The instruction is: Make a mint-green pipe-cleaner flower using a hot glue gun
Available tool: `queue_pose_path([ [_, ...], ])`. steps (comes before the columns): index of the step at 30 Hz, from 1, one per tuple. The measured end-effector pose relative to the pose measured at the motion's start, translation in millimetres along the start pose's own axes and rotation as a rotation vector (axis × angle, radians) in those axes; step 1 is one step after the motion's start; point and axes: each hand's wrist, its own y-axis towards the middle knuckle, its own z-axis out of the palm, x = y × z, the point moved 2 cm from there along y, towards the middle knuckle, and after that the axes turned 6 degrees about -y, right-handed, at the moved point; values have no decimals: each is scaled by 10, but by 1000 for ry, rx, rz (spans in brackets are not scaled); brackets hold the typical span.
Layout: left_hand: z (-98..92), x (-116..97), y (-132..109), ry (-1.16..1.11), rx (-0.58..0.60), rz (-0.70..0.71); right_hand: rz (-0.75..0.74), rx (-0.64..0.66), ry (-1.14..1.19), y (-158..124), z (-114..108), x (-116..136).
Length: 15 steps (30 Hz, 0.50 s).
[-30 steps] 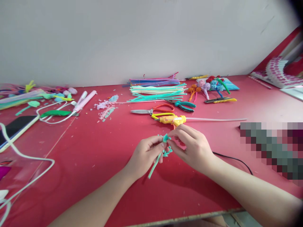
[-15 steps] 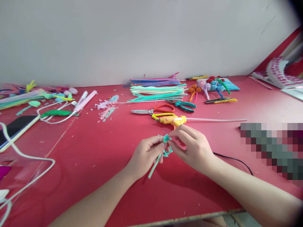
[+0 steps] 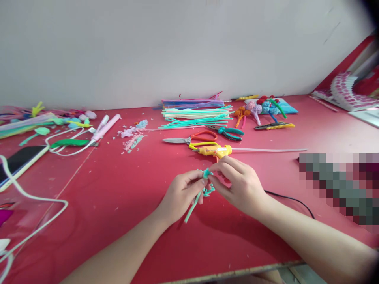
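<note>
Between finger and thumb, my left hand (image 3: 185, 193) grips a teal pipe cleaner piece (image 3: 206, 173), with a rolled, curled top. Its pale green stem (image 3: 192, 209) slants down to the left below my fingers. More curled teal loops (image 3: 209, 190) show beneath, partly covered by my fingers. My right hand (image 3: 239, 183) pinches the right side of the teal piece with thumb and forefinger; the exact contact is small and partly hidden. Just beyond the hands lies a yellow glue gun (image 3: 216, 150) with a long glue stick (image 3: 269, 150) in its back.
Scissors (image 3: 177, 140) and teal-handled pliers (image 3: 229, 132) lie behind the glue gun. Pipe cleaner bundles (image 3: 197, 113) sit by the wall, fuzzy scraps (image 3: 133, 136) left of them. Pipe cleaner flowers (image 3: 254, 108) lie back right. A phone (image 3: 22, 161) and white cable (image 3: 38, 197) occupy the left.
The view has shifted very slightly. Both hands keep nearly the same hold on the teal piece, with only tiny finger movement.
</note>
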Motion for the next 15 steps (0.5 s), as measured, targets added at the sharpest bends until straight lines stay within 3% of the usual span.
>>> queue_pose_path([
  [15,-26,15,8,14,-47,-44,20,-27,33,14,-58,-64],
])
